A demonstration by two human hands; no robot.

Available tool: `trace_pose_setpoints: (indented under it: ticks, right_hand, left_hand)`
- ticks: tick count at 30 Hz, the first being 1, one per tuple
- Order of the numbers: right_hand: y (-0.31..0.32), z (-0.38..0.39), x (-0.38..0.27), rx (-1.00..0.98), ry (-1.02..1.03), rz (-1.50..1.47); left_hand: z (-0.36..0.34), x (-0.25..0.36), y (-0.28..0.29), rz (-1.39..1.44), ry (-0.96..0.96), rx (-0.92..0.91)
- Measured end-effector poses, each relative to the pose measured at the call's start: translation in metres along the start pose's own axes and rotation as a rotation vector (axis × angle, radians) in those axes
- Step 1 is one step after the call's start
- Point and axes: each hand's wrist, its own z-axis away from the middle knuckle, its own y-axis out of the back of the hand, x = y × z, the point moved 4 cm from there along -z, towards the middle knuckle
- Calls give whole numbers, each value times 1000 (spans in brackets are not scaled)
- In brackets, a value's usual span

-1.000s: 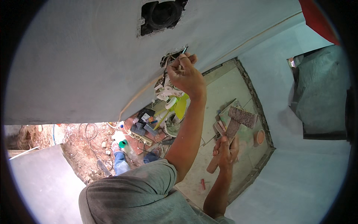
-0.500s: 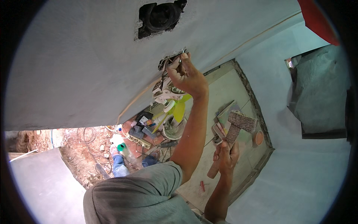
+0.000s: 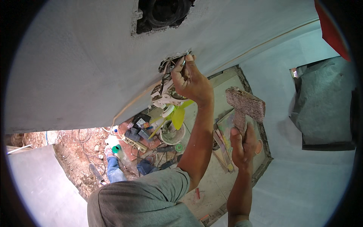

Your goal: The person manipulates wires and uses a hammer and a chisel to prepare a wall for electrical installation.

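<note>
Left hand pinched a thin tool at the wiring hole in the grey ceiling. Right hand gripped a hammer, raised beside the left forearm. Yellow fan hung below the hole.

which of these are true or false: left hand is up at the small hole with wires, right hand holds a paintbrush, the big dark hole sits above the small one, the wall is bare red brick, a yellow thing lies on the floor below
1. The left hand is at the small hole with wires: true.
2. The right hand holds a paintbrush: false, it grips a hammer.
3. The big dark hole sits above the small one: true.
4. The wall is bare red brick: false, it is smooth grey plaster.
5. A yellow thing lies on the floor below: true.
</note>
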Motion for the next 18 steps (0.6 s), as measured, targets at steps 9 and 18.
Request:
trace_pose_setpoints:
  ticks: [9, 18]
  right_hand:
    - [-8, -23, -28, -27, 198, 241]
    - [-24, -46, -54, -134, 343, 342]
  left_hand:
    - [-3, 4, 0, -39, 61, 1]
    - [-1, -1, 4, 93, 89, -30]
